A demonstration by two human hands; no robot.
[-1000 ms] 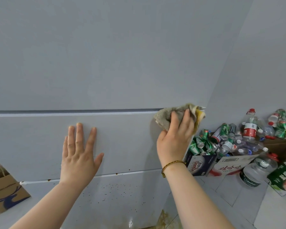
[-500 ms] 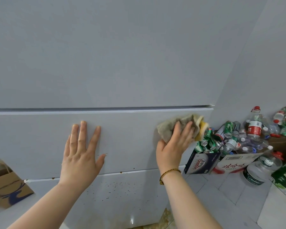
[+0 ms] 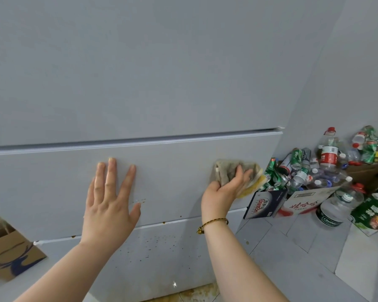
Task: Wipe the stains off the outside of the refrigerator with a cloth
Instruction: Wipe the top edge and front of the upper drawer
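The pale grey refrigerator (image 3: 162,73) fills most of the view, with a middle drawer front and a lower drawer below it. My right hand (image 3: 222,192) presses a crumpled grey-and-yellow cloth (image 3: 229,168) against the right end of the middle drawer. My left hand (image 3: 109,201) lies flat on the same drawer front, fingers spread, holding nothing. Small brown stains (image 3: 159,245) speckle the lower drawer, and a few dots sit along the seam above it.
Right of the fridge, cardboard boxes (image 3: 297,201) hold several crushed green cans and plastic bottles (image 3: 327,153). A large water bottle (image 3: 336,205) lies on the tiled floor (image 3: 292,247). A brown paper bag (image 3: 9,253) stands at the left. The floor under the fridge is stained.
My right hand has slid the cloth downward from the seam under the upper door onto the middle drawer front. The left hand stays flat in place. The view has tilted up a little.
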